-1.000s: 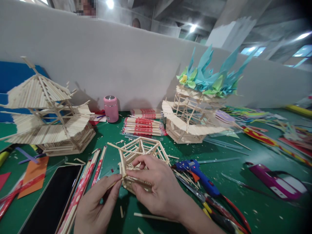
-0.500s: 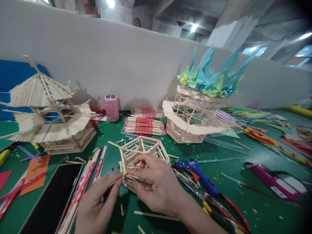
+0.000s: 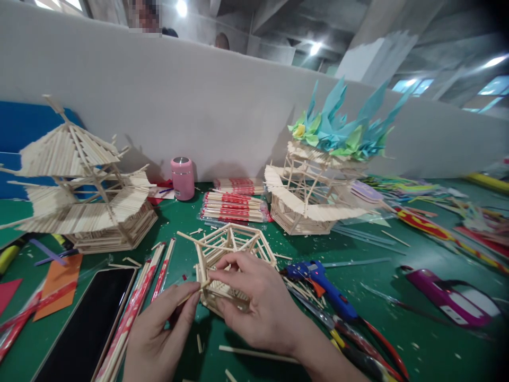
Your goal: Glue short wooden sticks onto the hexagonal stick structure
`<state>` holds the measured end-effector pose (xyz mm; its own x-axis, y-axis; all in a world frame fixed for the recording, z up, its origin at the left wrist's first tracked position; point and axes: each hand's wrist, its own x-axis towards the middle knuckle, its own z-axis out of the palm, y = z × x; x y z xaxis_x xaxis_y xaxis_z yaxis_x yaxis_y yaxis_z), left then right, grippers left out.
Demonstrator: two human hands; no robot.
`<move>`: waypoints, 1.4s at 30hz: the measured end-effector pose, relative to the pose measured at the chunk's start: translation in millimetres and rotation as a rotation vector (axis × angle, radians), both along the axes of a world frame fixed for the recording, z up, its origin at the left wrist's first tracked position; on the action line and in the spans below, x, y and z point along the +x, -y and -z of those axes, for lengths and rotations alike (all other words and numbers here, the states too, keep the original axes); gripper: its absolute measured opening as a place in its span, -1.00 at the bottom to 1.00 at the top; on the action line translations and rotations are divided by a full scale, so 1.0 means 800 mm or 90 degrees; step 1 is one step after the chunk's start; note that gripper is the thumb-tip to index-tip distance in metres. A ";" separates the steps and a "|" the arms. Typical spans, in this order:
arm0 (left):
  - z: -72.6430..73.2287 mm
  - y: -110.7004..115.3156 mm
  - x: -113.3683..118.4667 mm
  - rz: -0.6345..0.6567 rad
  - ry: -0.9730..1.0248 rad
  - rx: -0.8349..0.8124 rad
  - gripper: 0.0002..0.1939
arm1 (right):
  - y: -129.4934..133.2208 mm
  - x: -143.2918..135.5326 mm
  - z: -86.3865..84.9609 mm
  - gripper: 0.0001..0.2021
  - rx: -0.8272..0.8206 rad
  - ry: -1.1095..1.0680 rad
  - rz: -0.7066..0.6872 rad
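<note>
- since a second ago the hands have hardly shifted; the view has tipped slightly, and the right fingers have crept a little along the frame's top.
- left hand (image 3: pixel 159 331): grip pinched shut on a thin stick (image 3: pixel 190 293), its tip touching the near corner of the frame.
- stick frame (image 3: pixel 228 260) stands on the green surface (image 3: pixel 397 323), mid-front.
- right hand (image 3: pixel 254 302): fingers curled closed over the frame's near wall, steadying it.
- risk: pressing too hard could crack the joints or knock the stick askew; the glue gun (image 3: pixel 318 281) lies just right.
</note>
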<state>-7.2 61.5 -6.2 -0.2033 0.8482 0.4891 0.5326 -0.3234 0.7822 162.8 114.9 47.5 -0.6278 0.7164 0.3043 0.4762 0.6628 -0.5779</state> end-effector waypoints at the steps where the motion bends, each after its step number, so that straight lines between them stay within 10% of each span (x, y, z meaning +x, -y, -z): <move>1: 0.000 0.000 0.000 0.000 -0.003 0.000 -0.86 | 0.000 0.000 0.000 -0.67 -0.005 -0.008 0.003; 28: 0.002 -0.001 0.001 0.005 0.038 -0.069 -0.82 | -0.001 -0.001 0.001 -0.73 0.024 0.014 -0.003; 36: -0.008 0.024 -0.009 -0.153 0.162 -0.114 -0.60 | -0.002 0.018 0.007 -0.68 -0.041 -0.312 0.063; 42: -0.001 0.064 -0.021 -0.141 -0.074 -0.122 -0.84 | 0.033 0.053 0.012 -0.85 0.026 -0.393 0.146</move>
